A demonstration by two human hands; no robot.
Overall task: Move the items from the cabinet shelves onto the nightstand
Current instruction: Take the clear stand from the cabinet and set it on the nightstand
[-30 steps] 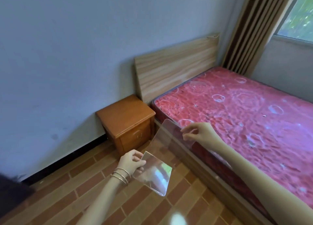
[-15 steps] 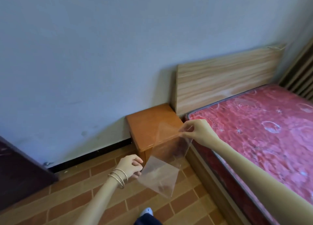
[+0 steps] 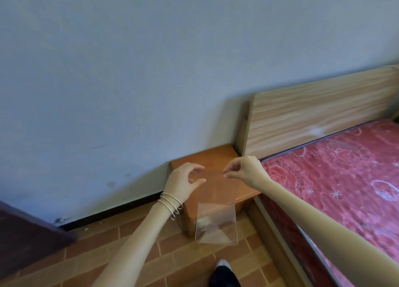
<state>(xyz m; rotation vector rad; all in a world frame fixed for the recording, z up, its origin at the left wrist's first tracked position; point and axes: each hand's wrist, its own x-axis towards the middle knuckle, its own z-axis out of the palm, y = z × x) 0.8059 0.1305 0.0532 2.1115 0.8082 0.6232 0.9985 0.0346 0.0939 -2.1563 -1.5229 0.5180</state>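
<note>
Two hands [image 3: 183, 184] [image 3: 248, 170], one bag [image 3: 216, 226] — one nightstand [image 3: 206, 157]

The left hand [image 3: 185, 181] and right hand [image 3: 246, 169] pinch the top corners of a clear plastic bag [image 3: 216, 224] that hangs in front of the orange surface [image 3: 208, 157] beside the red bed [image 3: 345, 178]

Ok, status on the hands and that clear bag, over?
Both gripping: left hand and right hand pinch the top edge of the clear bag. It hangs over the front of the nightstand, not set down. No obstruction seen.
</note>
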